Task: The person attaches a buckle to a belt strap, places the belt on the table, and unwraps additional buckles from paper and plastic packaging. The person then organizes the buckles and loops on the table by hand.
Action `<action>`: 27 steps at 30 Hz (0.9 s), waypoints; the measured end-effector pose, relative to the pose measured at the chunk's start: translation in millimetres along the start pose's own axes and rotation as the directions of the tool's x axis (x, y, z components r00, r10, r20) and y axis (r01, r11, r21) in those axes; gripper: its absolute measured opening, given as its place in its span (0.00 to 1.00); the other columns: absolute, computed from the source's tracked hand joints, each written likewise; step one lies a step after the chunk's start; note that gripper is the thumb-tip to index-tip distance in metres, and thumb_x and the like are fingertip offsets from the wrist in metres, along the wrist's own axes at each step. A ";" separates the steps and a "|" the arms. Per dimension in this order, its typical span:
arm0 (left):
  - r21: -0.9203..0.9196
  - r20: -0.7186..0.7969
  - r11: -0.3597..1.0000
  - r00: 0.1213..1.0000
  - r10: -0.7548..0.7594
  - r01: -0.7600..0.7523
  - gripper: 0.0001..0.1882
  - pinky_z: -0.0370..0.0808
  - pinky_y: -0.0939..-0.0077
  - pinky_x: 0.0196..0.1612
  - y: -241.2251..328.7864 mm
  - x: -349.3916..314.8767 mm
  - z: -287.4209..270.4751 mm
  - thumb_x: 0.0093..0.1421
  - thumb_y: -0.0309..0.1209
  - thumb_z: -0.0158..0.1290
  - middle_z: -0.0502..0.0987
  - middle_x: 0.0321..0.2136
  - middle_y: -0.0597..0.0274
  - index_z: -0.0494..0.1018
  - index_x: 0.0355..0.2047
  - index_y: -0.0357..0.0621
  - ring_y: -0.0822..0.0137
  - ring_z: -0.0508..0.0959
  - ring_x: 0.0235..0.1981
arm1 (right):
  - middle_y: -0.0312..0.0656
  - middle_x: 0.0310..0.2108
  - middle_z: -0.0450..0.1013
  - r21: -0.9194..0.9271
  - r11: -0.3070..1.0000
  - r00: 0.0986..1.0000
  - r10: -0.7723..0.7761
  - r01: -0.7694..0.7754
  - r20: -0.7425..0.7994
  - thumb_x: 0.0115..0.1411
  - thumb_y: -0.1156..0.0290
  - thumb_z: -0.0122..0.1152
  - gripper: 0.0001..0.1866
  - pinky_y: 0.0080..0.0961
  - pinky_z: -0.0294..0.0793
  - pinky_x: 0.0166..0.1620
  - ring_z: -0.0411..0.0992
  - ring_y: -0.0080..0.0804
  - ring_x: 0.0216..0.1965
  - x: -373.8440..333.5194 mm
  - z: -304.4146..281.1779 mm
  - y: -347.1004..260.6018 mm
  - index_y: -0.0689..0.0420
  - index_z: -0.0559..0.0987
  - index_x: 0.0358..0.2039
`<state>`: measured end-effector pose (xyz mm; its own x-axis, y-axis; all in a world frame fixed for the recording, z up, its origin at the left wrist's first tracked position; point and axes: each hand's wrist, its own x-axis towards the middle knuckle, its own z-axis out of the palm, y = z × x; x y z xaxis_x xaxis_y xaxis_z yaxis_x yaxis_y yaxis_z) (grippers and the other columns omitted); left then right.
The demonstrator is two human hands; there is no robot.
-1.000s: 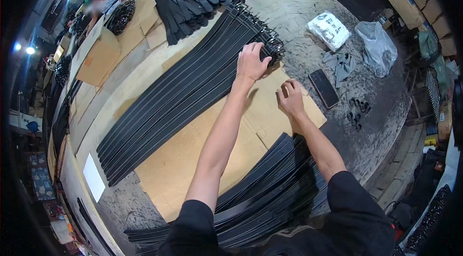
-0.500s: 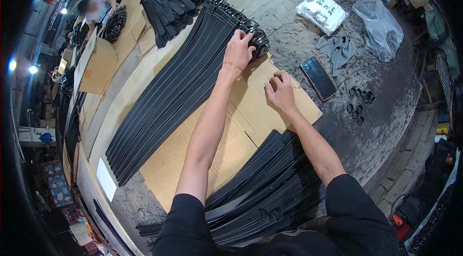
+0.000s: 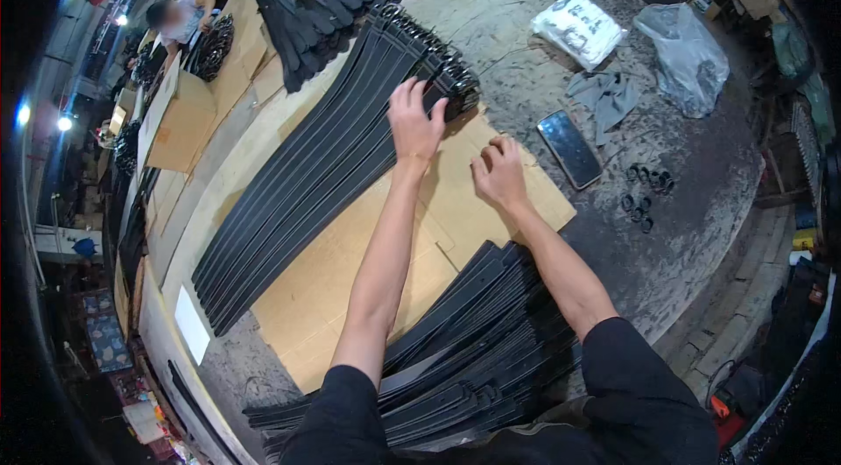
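- Holds left hand over the near edge of the belts, close to the buckles, with fingers stretched and thumb well parted. Grips nothing visible; cannot tell whether touching or just above.
- Holds right hand at the far right part of the cardboard, near the left hand, with fingers curled narrow. Cannot tell whether pinching anything.
- Finds the belts toward the far left, side by side along the far edge of the cardboard, with buckles bunched at the far right end and plain ends spread toward the near left.
- Looks largely arranged there, judging by the even rows; cannot tell how many are finished.
- Shows straps on the near side, heaped less evenly across the near edge of the cardboard. Seems not to be sorted into the far rows; cannot tell whether fitted with buckles.
- Shows a far pile of black strips beyond the belts, well apart from both hands; seems untouched.
- Has rings loose on the right of the table, apparently unattached to any belt.
- Has a phone just right of the cardboard.
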<state>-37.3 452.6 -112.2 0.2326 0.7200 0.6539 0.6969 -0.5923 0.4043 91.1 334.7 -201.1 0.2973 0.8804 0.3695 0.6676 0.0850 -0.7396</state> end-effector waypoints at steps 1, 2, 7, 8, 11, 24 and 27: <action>0.017 -0.012 0.999 0.999 -0.038 0.038 0.20 0.65 0.60 0.54 1.3 -8.3 -5.4 0.51 0.31 0.60 0.71 0.46 0.48 0.71 0.43 0.35 0.49 0.68 0.50 | 0.50 0.39 0.67 -0.007 1.000 1.000 -0.028 0.028 -0.012 0.49 0.68 0.61 0.12 0.39 0.67 0.49 0.64 0.48 0.46 -1.3 0.8 -1.5 0.64 0.75 0.28; 0.026 -0.025 0.997 0.997 -0.074 0.074 0.20 0.64 0.59 0.55 2.7 -18.6 -11.2 0.52 0.30 0.59 0.71 0.47 0.47 0.71 0.44 0.35 0.49 0.68 0.50 | 0.52 0.39 0.66 -0.021 0.998 0.998 -0.055 0.054 -0.026 0.49 0.67 0.61 0.12 0.40 0.66 0.50 0.64 0.49 0.45 -1.3 3.6 -0.9 0.65 0.75 0.28; -0.051 0.126 0.956 0.952 -0.281 0.289 0.18 0.64 0.57 0.55 95.7 -109.1 -47.6 0.54 0.27 0.56 0.68 0.48 0.43 0.68 0.45 0.33 0.46 0.67 0.51 | 0.54 0.41 0.66 -0.004 1.000 0.996 -0.030 0.030 0.080 0.49 0.63 0.61 0.15 0.41 0.64 0.52 0.62 0.51 0.47 0.2 6.5 -5.6 0.65 0.75 0.29; -0.065 0.160 0.937 0.930 -0.330 0.343 0.17 0.64 0.57 0.54 130.4 -126.3 -50.6 0.54 0.26 0.55 0.68 0.47 0.43 0.68 0.43 0.32 0.45 0.67 0.50 | 0.54 0.43 0.65 0.004 1.000 0.996 -0.026 0.025 0.085 0.49 0.62 0.61 0.16 0.40 0.63 0.53 0.61 0.51 0.49 2.4 2.5 -3.0 0.65 0.75 0.29; -0.308 0.092 0.792 0.845 -0.527 0.528 0.14 0.64 0.59 0.52 233.5 -164.6 -60.9 0.54 0.25 0.53 0.68 0.42 0.45 0.67 0.41 0.32 0.47 0.69 0.46 | 0.54 0.48 0.62 0.032 0.999 0.986 -0.039 0.034 0.163 0.49 0.60 0.62 0.18 0.40 0.61 0.55 0.58 0.51 0.52 7.7 -10.6 4.4 0.63 0.76 0.30; 0.322 0.422 0.815 0.697 -0.579 0.482 0.34 0.47 0.44 0.62 384.2 -245.8 96.7 0.51 0.51 0.54 0.53 0.60 0.37 0.65 0.51 0.39 0.44 0.49 0.64 | 0.67 0.61 0.50 -0.839 0.531 0.991 -0.021 0.121 0.130 0.53 0.60 0.59 0.38 0.62 0.46 0.60 0.48 0.67 0.62 239.6 -143.1 188.8 0.62 0.59 0.61; 0.383 0.380 0.784 0.690 -0.615 0.488 0.32 0.48 0.45 0.62 382.2 -248.7 92.9 0.50 0.51 0.55 0.54 0.60 0.39 0.66 0.49 0.42 0.45 0.50 0.64 | 0.67 0.60 0.51 -0.812 0.558 0.981 -0.022 0.172 0.193 0.53 0.65 0.58 0.35 0.62 0.53 0.58 0.51 0.66 0.61 244.7 -141.4 165.0 0.62 0.60 0.60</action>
<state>234.2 80.7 -179.8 -0.0103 0.9991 -0.0406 0.9199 0.0254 0.3913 370.5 498.3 -153.2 0.1455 0.9518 0.2700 0.9777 -0.1800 0.1078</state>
